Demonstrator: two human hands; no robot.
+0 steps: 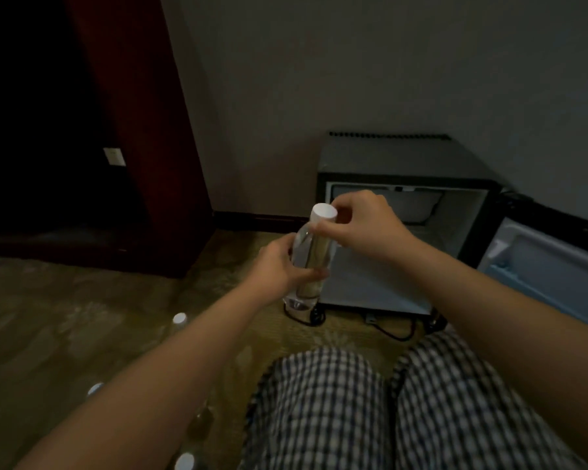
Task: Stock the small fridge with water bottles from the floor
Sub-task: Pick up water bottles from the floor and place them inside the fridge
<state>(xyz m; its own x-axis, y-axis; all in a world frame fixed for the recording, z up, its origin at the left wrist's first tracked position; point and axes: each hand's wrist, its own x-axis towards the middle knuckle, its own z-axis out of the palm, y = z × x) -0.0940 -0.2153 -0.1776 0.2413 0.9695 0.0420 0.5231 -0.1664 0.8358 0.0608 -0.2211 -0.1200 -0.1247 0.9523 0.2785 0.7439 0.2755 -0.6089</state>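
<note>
While in left hand (279, 264) and right hand (367, 228), water bottle (314, 254), perhaps full.

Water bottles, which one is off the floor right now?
The bottle held up before the open fridge: the left hand grips its body, the right hand pinches its top. The other bottles stand on the carpet, lower left.

The clear plastic water bottle (311, 256) wore a white round cap (324, 212). The small fridge (401, 164) was dark grey outside, pale inside. Checked blue-and-white cloth shorts (323, 408) covered the knees.
</note>
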